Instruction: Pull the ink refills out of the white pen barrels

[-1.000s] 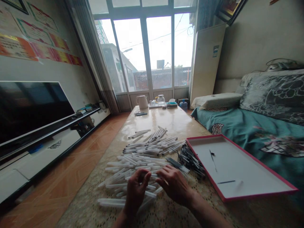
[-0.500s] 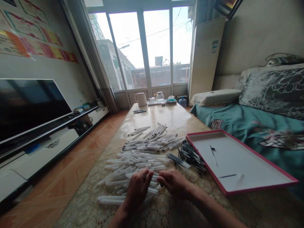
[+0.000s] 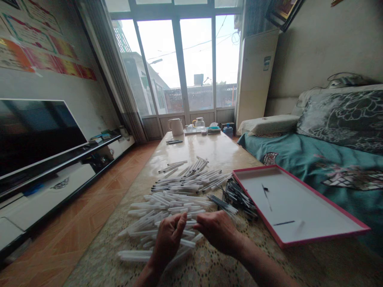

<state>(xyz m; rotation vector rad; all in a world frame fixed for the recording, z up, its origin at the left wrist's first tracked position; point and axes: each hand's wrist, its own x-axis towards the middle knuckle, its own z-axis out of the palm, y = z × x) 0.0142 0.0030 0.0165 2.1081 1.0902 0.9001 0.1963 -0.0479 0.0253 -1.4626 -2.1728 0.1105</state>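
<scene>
The left hand point(image 3: 168, 239) is holding its fingers curled, and the right hand point(image 3: 217, 231) is hovering with its fingers bent toward it, the fingertips close together over the near part of the white pen barrels point(image 3: 161, 211). Whether they are pinching a barrel, I cannot tell. The barrels are lying in a loose pile mid-table point(image 3: 209, 149), long axes mostly crosswise, some slanting. A bundle of dark refills point(image 3: 239, 199) is lying to the right, beside a pink-rimmed tray point(image 3: 287, 199).

Pen barrels point(image 3: 167, 207) lie on the table point(image 3: 215, 149) — a tray point(image 3: 299, 203) just right of them.
</scene>
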